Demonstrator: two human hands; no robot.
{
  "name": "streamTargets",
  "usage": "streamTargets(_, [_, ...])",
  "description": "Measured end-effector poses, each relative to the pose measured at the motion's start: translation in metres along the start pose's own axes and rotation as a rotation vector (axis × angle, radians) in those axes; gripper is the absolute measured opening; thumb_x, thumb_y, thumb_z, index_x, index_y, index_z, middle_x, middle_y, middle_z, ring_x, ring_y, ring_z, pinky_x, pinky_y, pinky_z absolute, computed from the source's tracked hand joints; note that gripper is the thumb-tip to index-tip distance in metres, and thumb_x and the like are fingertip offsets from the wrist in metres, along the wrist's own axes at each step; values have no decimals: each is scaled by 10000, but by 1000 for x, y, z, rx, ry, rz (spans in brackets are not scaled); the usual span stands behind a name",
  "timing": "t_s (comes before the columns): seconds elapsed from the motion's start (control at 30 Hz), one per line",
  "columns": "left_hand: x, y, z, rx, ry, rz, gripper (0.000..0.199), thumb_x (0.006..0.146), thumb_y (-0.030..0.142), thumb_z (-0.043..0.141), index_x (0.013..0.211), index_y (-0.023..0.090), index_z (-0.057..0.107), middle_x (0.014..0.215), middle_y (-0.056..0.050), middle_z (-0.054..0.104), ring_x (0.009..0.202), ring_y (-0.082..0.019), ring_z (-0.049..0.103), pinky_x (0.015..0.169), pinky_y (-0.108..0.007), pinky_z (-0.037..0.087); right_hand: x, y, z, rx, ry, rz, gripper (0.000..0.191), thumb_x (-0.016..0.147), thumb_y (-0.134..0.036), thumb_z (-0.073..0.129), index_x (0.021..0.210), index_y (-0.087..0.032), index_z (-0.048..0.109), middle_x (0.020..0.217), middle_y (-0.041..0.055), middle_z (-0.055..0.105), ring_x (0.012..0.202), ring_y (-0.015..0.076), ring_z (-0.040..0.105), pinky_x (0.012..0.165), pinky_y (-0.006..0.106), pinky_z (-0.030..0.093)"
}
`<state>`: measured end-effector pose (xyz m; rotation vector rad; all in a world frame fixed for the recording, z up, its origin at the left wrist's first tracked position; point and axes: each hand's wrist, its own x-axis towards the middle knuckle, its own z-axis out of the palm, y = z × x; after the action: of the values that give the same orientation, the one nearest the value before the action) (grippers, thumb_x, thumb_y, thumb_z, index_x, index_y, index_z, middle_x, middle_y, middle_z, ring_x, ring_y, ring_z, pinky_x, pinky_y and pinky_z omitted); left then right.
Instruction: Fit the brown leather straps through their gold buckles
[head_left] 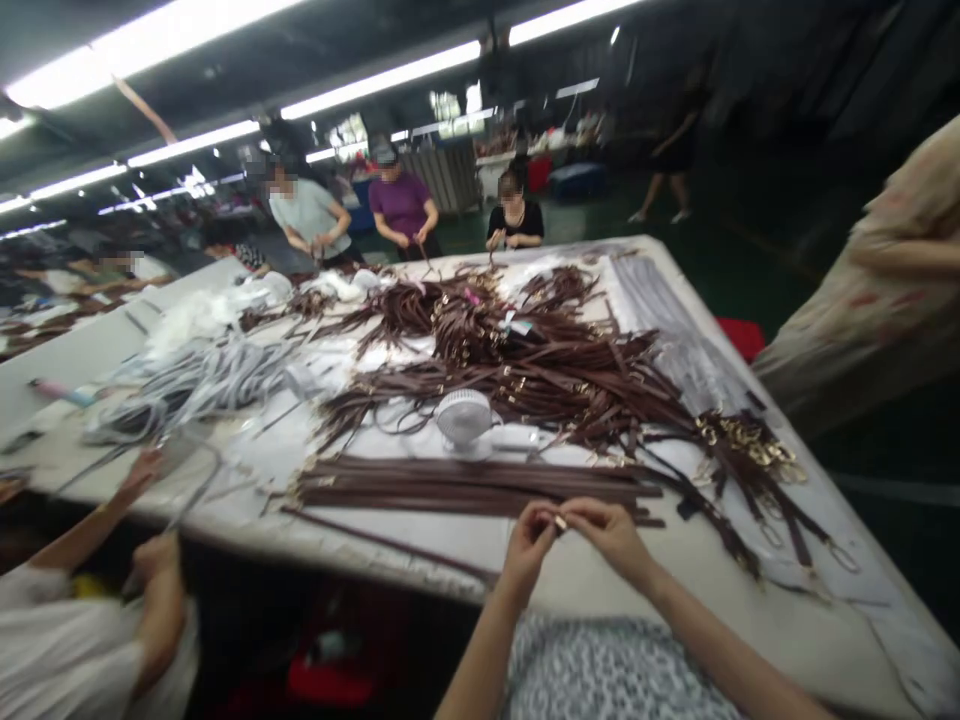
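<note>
Left hand (534,540), right hand (609,530), both pinched closed on one small shiny piece (560,523), one white fan (464,417) beyond.

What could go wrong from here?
The small metal piece pinched between the left hand and right hand could slip and get lost.
The heaped brown straps overlap, so their metal clasps may snag.
The lone strap near the table's front edge might get knocked off.
</note>
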<state>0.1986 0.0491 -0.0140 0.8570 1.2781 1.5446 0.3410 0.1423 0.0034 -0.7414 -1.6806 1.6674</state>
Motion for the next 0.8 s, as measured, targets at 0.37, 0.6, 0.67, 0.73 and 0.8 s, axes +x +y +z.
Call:
streamTargets(0.37, [-3,-5,-6,87,-88,-11,303,876,406,651,1061,168,624,864,-22,600,803,-135,553,787,-271,447,-18,11,-6,-24,-67,36,279,827,-460,760,967,-219,769,1149,104,710,957,268,691,702,347,643])
streamTargets(0.6, [-13,12,1,466,-169,52,333,830,303,684,1138,185,638,942,-37,611,844,-155,578,783,-273,498,-13,5,-12,-386,-54,32,365,907,-457,616,636,-213,614,619,24,611,587,170,567,526,279,458])
streamTargets(0.67, [-14,9,4,537,-133,81,312,830,386,720,1055,178,660,910,-43,635,822,-161,581,775,-284,500,-16,-1,-16,-425,1,-54,360,923,-422,603,627,-218,588,628,18,595,593,165,541,567,298,436])
streamTargets(0.73, [-14,4,3,612,-111,113,289,847,425,709,984,174,665,896,-55,655,828,-171,584,806,-308,503,-18,-10,-20,-385,116,-124,340,941,-386,596,644,-222,575,667,15,585,624,167,531,606,310,426])
streamTargets(0.8, [-14,-1,0,627,-92,112,271,874,424,676,972,173,651,906,-65,665,854,-180,598,838,-323,511,-19,-16,-22,-297,215,-145,315,948,-365,604,669,-221,578,723,16,590,670,171,540,648,312,432])
